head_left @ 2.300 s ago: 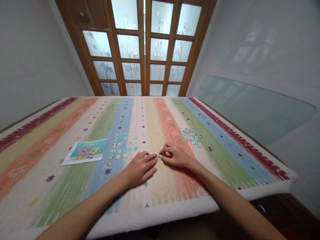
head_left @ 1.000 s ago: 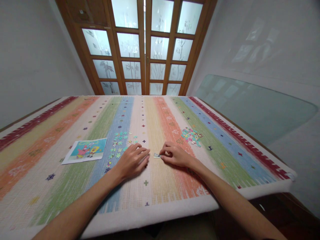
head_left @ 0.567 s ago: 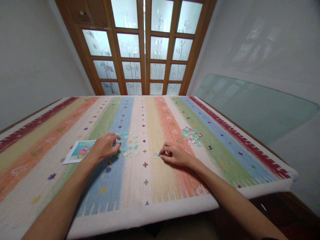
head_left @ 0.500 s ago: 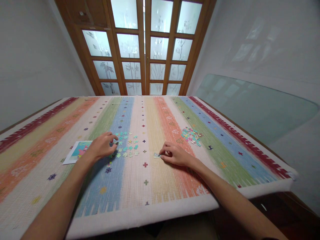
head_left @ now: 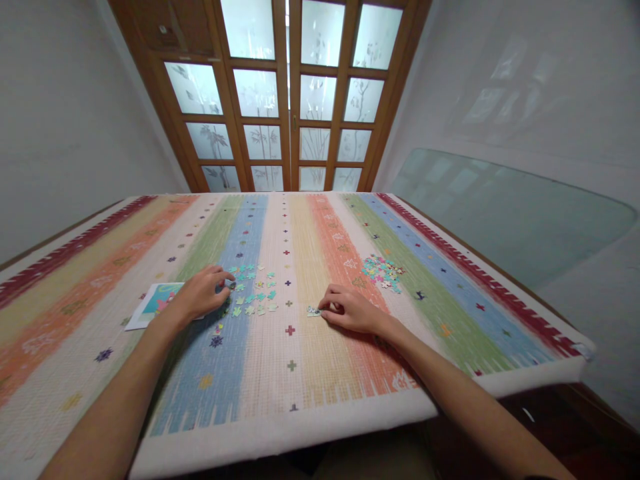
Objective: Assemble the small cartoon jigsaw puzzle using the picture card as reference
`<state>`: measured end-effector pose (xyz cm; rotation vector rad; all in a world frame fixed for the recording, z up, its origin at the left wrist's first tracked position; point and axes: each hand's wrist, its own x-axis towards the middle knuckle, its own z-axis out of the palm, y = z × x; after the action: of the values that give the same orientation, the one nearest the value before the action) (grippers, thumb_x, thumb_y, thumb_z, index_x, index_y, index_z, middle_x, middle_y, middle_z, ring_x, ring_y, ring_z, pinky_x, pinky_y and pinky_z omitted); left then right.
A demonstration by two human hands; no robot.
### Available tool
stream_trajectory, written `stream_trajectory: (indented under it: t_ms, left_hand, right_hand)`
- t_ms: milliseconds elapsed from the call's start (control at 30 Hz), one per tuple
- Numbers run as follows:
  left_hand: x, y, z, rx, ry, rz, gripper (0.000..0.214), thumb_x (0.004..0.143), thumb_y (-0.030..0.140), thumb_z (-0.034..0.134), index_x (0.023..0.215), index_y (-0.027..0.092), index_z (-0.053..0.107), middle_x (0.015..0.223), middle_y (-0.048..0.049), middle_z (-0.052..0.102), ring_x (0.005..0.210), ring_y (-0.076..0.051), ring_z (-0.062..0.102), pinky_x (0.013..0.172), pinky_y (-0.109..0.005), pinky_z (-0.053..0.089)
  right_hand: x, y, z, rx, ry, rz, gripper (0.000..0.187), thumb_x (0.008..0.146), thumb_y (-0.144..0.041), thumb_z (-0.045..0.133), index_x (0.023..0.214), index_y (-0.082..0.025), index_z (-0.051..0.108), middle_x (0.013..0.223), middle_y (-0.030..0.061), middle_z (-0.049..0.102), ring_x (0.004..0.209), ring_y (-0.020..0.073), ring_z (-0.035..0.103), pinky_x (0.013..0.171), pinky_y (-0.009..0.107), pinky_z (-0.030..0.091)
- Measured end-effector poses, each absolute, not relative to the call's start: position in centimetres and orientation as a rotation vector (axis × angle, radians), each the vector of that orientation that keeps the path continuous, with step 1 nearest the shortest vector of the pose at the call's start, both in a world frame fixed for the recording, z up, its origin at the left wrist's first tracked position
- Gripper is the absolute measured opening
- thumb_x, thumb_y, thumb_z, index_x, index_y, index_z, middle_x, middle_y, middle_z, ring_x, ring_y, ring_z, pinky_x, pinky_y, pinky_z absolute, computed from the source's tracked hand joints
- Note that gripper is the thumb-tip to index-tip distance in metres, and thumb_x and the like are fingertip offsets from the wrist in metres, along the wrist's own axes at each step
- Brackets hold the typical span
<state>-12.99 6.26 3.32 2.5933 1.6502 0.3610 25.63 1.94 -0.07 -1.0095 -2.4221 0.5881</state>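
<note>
My left hand (head_left: 206, 292) hovers at the left edge of several spread-out turquoise jigsaw pieces (head_left: 250, 309). Its thumb and index finger are pinched on a small puzzle piece (head_left: 232, 285), mostly covered by the fingertips. Partly beneath my left wrist and forearm lies a picture card (head_left: 150, 307) with a pink figure on turquoise. To the right, my right hand (head_left: 350, 309) rests on the cloth, its thumb and index finger closed on the edge of a pale puzzle piece (head_left: 313, 311) with dark marks; the fingertips hide part of it.
A heap of mixed-colour puzzle pieces (head_left: 383, 272) lies beyond my right hand. A striped, patterned cloth (head_left: 270, 373) covers the table, whose front edge is close to me. A glass panel (head_left: 510, 213) leans on the right wall; wood-framed glass doors (head_left: 293, 133) stand behind.
My left thumb and index finger have come together at the edge of the spread pieces, with the hand barely shifted. My right hand has stayed in place.
</note>
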Motion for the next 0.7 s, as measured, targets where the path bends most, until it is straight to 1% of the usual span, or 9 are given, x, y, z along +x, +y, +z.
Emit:
stream_trajectory:
  t_ms: [133, 233, 333, 500, 567, 700]
  left_hand:
    - [-12.3, 6.2, 2.6, 2.620, 1.536, 0.487, 0.037, 0.087, 0.034, 0.043, 0.101, 0.018, 0.074, 0.093, -0.0096, 0.067, 0.092, -0.028, 0.064, 0.091, -0.041, 0.051]
    - [-11.6, 6.2, 1.9, 2.654, 1.440, 0.570, 0.034, 0.092, 0.031, 0.043, 0.103, 0.019, 0.073, 0.092, -0.0092, 0.065, 0.092, -0.026, 0.062, 0.092, -0.041, 0.050]
    - [-10.7, 6.2, 1.0, 2.700, 1.404, 0.639, 0.033, 0.096, 0.030, 0.042, 0.106, 0.020, 0.072, 0.093, -0.0098, 0.065, 0.094, -0.027, 0.059, 0.092, -0.044, 0.050]
    - [-10.2, 6.5, 0.2, 2.717, 1.407, 0.681, 0.034, 0.098, 0.034, 0.044, 0.111, 0.022, 0.073, 0.100, -0.0097, 0.067, 0.097, -0.028, 0.058, 0.092, -0.045, 0.050]
    - [-10.5, 6.6, 0.2, 2.689, 1.413, 0.688, 0.035, 0.099, 0.037, 0.045, 0.111, 0.023, 0.074, 0.099, -0.0093, 0.067, 0.096, -0.028, 0.058, 0.093, -0.046, 0.050]
    - [-10.4, 6.6, 0.1, 2.637, 1.441, 0.735, 0.039, 0.099, 0.043, 0.046, 0.117, 0.021, 0.074, 0.100, -0.0099, 0.066, 0.095, -0.028, 0.059, 0.097, -0.049, 0.047]
  right_hand:
    - [25.6, 2.0, -0.1, -1.005, -2.415, 0.586, 0.011, 0.090, -0.018, 0.064, 0.095, -0.019, 0.074, 0.090, 0.0045, 0.062, 0.074, 0.0153, 0.057, 0.070, 0.030, 0.046]
    - [25.6, 1.9, 0.0, -1.020, -2.419, 0.583, 0.011, 0.091, -0.018, 0.064, 0.095, -0.020, 0.074, 0.091, 0.0047, 0.062, 0.074, 0.0152, 0.057, 0.071, 0.031, 0.046]
    - [25.5, 1.9, 0.1, -1.031, -2.433, 0.575, 0.011, 0.091, -0.017, 0.064, 0.095, -0.020, 0.074, 0.091, 0.0050, 0.063, 0.075, 0.0154, 0.057, 0.072, 0.031, 0.046]
    - [25.6, 2.0, 0.0, -1.028, -2.441, 0.576, 0.012, 0.092, -0.018, 0.063, 0.096, -0.018, 0.075, 0.091, 0.0058, 0.063, 0.076, 0.0157, 0.058, 0.072, 0.030, 0.046]
    - [25.6, 2.0, 0.0, -1.021, -2.438, 0.567, 0.012, 0.091, -0.018, 0.063, 0.096, -0.018, 0.075, 0.091, 0.0057, 0.063, 0.076, 0.0158, 0.058, 0.072, 0.030, 0.046]
    - [25.6, 2.0, -0.1, -1.002, -2.435, 0.562, 0.012, 0.091, -0.018, 0.063, 0.096, -0.018, 0.074, 0.091, 0.0057, 0.063, 0.075, 0.0157, 0.057, 0.072, 0.030, 0.046]
